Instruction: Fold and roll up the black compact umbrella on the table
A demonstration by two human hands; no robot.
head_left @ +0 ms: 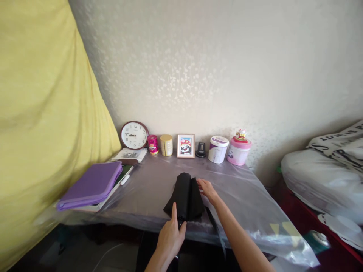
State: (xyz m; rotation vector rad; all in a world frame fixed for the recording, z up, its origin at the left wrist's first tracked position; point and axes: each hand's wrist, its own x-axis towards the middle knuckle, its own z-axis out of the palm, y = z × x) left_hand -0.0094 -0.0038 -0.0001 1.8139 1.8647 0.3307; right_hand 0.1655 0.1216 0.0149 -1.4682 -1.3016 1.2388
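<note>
A black folding umbrella, its canopy collapsed with loose flaps at the sides, lies at the front of the table with its top pointing away from me. My left hand is closed around the handle end near the table edge, the index finger stretched along the fabric. At the right side of the canopy, my right hand has its fingertips on the edge of a loose flap; part of those fingers is hidden. A dark strap hangs below my right wrist, over the table's front edge.
Plastic film covers the table. On the left lie a purple folder and a white marker. Along the wall stand a clock, a picture frame, a white tub and a pink tub. A yellow curtain hangs left.
</note>
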